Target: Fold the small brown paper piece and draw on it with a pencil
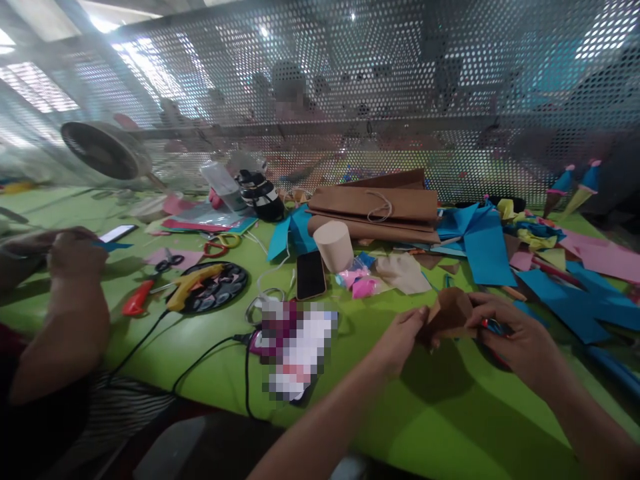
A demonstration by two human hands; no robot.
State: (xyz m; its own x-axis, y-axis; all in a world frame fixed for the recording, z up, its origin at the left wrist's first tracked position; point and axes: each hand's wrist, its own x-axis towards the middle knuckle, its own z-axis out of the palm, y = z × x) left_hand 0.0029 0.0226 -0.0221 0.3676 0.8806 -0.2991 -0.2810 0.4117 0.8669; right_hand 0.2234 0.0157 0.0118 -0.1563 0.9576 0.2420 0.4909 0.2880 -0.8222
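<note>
A small piece of brown paper (450, 310), curved into a rolled shape, is held between both hands above the green table. My left hand (407, 333) pinches its left edge between thumb and fingers. On the right side, my right hand (507, 330) grips the paper's edge, and something small with red and blue parts shows under its fingers, too hidden to name. Blue paper pieces (570, 303) lie to the right of my right hand. A crumpled beige scrap (404, 272) and a pink bundle (364, 287) rest beyond my left hand.
Green table (380, 407) carries a black phone (311, 275), a beige roll (333, 245), folded brown paper (375, 207), a yellow glue gun (193, 285) on a black tray, and red-handled scissors (139, 297). Cables hang over the front edge. Another person's hands (77, 250) are at the left.
</note>
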